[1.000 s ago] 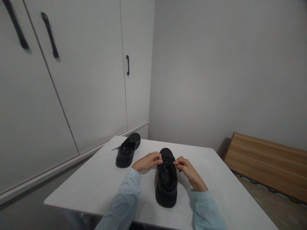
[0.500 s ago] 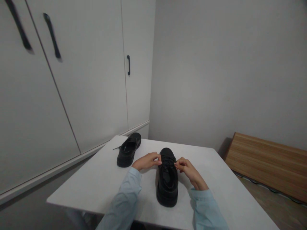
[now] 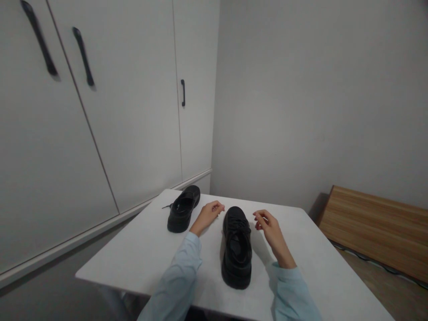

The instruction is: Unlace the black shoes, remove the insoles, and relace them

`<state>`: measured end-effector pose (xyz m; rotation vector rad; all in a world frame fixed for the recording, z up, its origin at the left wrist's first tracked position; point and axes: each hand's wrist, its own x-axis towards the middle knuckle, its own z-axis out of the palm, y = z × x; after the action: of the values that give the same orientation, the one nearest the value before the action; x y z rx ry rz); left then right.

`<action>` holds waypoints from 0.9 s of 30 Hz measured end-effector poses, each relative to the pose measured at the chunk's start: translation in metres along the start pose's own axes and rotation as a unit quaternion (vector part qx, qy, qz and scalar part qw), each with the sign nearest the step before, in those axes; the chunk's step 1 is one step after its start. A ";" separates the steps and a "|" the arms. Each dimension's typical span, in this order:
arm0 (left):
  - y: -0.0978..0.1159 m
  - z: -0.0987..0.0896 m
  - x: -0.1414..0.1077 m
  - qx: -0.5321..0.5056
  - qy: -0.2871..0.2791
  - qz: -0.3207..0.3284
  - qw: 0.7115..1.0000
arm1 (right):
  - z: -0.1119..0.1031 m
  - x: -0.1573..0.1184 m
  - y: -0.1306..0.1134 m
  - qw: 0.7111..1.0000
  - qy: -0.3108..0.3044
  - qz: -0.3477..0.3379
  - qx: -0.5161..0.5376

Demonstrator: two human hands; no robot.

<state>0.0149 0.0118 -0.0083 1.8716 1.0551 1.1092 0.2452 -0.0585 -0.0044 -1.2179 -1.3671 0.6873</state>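
- A black lace-up shoe (image 3: 236, 249) sits upright on a white table (image 3: 133, 263), toe pointing away from the wearer, its laces (image 3: 238, 225) crossing the front.
- The left hand (image 3: 211, 213) is just left of the toe, apart from it, fingers loosely curled and partly open.
- The right hand (image 3: 267, 223) hovers just right of the shoe, open, fingers slightly bent.
- Both arms wear light blue sleeves (image 3: 177, 278).
- A second black shoe (image 3: 183, 208) stands farther back, to the left.
- Beyond are white cabinets (image 3: 133, 125) and, right, a wooden board (image 3: 374, 232).
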 end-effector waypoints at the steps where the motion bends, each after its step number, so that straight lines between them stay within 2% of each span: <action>1: -0.002 0.001 0.000 -0.003 0.006 -0.005 1.000 | -0.001 -0.001 -0.005 0.999 0.023 -0.023 -0.005; 3: -0.006 0.003 0.001 -0.010 0.004 -0.014 1.000 | -0.002 -0.009 -0.019 0.996 0.060 -0.066 -0.030; 7: -0.011 0.008 0.000 -0.002 -0.008 -0.014 1.000 | 0.006 -0.040 -0.046 0.972 0.077 -0.165 -0.150; 13: -0.006 0.009 -0.003 0.050 -0.010 0.000 0.999 | 0.030 -0.088 -0.062 0.890 -0.001 -0.316 -0.330; 16: -0.005 0.009 -0.003 0.070 -0.010 -0.003 0.998 | 0.046 -0.102 -0.059 0.857 -0.021 -0.338 -0.388; 21: -0.008 0.010 -0.003 0.090 -0.019 0.004 0.996 | 0.070 -0.113 -0.041 0.817 0.062 -0.328 -0.470; 24: -0.011 0.010 -0.003 0.109 -0.026 0.009 0.994 | 0.076 -0.115 -0.037 0.815 0.085 -0.302 -0.488; 27: -0.013 0.010 -0.005 0.159 -0.028 0.019 0.987 | 0.075 -0.114 -0.041 0.825 0.062 -0.288 -0.482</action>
<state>0.0191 0.0113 -0.0244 2.1650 1.2257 0.9449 0.1447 -0.1584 -0.0224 -1.4277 -1.9150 -0.6049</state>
